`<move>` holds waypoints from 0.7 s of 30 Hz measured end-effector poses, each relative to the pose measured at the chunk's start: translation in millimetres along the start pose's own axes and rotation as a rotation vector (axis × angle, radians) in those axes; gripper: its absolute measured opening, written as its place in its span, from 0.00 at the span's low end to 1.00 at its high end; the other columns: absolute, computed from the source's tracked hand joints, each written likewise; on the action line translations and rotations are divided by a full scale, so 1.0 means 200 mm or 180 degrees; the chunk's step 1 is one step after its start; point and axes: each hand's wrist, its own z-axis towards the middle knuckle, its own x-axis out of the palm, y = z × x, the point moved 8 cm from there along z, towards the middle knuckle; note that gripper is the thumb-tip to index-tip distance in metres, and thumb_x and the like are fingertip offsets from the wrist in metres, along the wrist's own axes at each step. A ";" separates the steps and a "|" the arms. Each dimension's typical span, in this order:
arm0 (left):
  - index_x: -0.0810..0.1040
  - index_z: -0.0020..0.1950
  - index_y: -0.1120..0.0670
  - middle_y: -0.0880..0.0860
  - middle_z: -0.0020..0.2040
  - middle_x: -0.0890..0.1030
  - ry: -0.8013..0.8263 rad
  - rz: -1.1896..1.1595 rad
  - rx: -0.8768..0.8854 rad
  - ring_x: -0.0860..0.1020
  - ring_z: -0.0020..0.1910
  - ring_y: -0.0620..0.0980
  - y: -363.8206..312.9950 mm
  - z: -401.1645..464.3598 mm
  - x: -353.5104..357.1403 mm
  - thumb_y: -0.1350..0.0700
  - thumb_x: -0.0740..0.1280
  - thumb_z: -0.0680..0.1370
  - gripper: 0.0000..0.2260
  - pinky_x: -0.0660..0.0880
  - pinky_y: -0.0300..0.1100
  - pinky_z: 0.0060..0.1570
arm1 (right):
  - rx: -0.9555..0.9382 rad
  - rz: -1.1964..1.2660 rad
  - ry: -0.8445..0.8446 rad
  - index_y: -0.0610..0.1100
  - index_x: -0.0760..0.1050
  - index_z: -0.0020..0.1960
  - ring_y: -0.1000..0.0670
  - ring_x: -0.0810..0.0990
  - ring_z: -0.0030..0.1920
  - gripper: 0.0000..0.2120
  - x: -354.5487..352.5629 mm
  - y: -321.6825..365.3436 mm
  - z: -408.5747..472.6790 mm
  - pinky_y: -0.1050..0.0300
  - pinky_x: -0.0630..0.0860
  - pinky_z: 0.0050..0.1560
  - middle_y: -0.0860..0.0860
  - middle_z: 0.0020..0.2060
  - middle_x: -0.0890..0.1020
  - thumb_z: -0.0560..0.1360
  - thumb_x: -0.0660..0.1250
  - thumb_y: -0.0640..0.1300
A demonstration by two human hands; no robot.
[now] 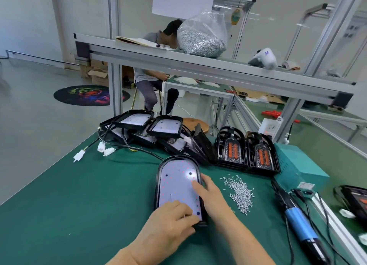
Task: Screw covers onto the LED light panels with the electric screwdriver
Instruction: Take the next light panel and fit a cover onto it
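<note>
An LED light panel (pixel 176 185) in a black frame lies face up on the green mat in front of me. My left hand (pixel 172 217) rests on its near end with curled fingers, and I cannot tell whether they pinch anything. My right hand (pixel 210 195) lies along the panel's right edge, fingers straight, fingertips on the white board. A pile of small screws (pixel 240 193) lies right of the panel. The electric screwdriver (pixel 299 223), blue and black, lies untouched further right. Covers with orange lenses (pixel 248 151) stand stacked behind the screws.
Several more panels with wires and white connectors (pixel 143 129) are heaped at the back of the mat. A teal power box (pixel 296 165) stands at the right. An aluminium shelf (pixel 198 66) crosses overhead with a bag of screws (pixel 202 36). A person sits beyond.
</note>
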 end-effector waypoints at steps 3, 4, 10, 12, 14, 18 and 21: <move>0.84 0.46 0.54 0.46 0.44 0.79 -0.0283 -0.0675 -0.0712 0.74 0.44 0.42 0.10 -0.03 -0.04 0.51 0.67 0.74 0.09 0.72 0.34 0.44 | -0.0021 -0.0276 -0.0059 0.58 0.75 0.58 0.58 0.77 0.43 0.12 -0.05 0.00 -0.03 0.69 0.74 0.40 0.56 0.50 0.83 0.81 0.61 0.43; 0.84 0.46 0.54 0.44 0.45 0.78 -0.0481 -0.0885 -0.1140 0.74 0.46 0.41 0.18 -0.05 -0.06 0.52 0.67 0.74 0.09 0.71 0.32 0.48 | 0.0032 -0.0354 -0.0019 0.58 0.76 0.56 0.55 0.76 0.42 0.12 -0.07 0.00 -0.04 0.64 0.74 0.40 0.51 0.49 0.83 0.81 0.60 0.42; 0.78 0.59 0.54 0.49 0.59 0.74 -0.0534 -0.0351 -0.2850 0.70 0.56 0.50 0.62 -0.17 -0.12 0.68 0.68 0.73 0.17 0.68 0.35 0.51 | 0.0337 -0.1067 0.0246 0.39 0.74 0.46 0.52 0.69 0.32 0.08 -0.19 -0.08 -0.04 0.61 0.65 0.32 0.47 0.35 0.74 0.80 0.61 0.41; 0.73 0.66 0.57 0.53 0.68 0.70 -0.0238 -0.0024 -0.2939 0.68 0.60 0.55 0.73 -0.13 -0.12 0.69 0.65 0.73 0.22 0.68 0.47 0.58 | 0.0382 -0.1238 0.0221 0.38 0.72 0.43 0.51 0.65 0.28 0.08 -0.20 -0.09 -0.04 0.63 0.63 0.26 0.48 0.32 0.70 0.79 0.61 0.41; 0.66 0.73 0.56 0.52 0.74 0.63 0.0179 0.0344 -0.2928 0.67 0.62 0.57 0.82 -0.08 -0.10 0.69 0.62 0.74 0.27 0.68 0.50 0.59 | 0.0373 -0.1380 0.0280 0.43 0.70 0.40 0.53 0.65 0.26 0.08 -0.19 -0.08 -0.04 0.65 0.63 0.24 0.50 0.30 0.69 0.79 0.62 0.41; 0.61 0.75 0.51 0.51 0.71 0.67 0.1163 0.0856 -0.2880 0.67 0.63 0.55 0.92 -0.03 0.02 0.66 0.58 0.76 0.28 0.69 0.47 0.59 | 0.0334 -0.1727 0.0551 0.45 0.69 0.40 0.55 0.66 0.24 0.08 -0.13 -0.03 -0.03 0.66 0.63 0.24 0.53 0.28 0.70 0.78 0.62 0.40; 0.69 0.71 0.51 0.53 0.65 0.73 0.1339 0.0514 -0.3010 0.68 0.65 0.54 0.91 -0.07 0.09 0.66 0.57 0.77 0.24 0.69 0.47 0.60 | 0.0300 -0.1916 0.0376 0.46 0.68 0.37 0.53 0.67 0.26 0.11 -0.14 -0.02 -0.02 0.62 0.64 0.26 0.54 0.27 0.71 0.78 0.63 0.42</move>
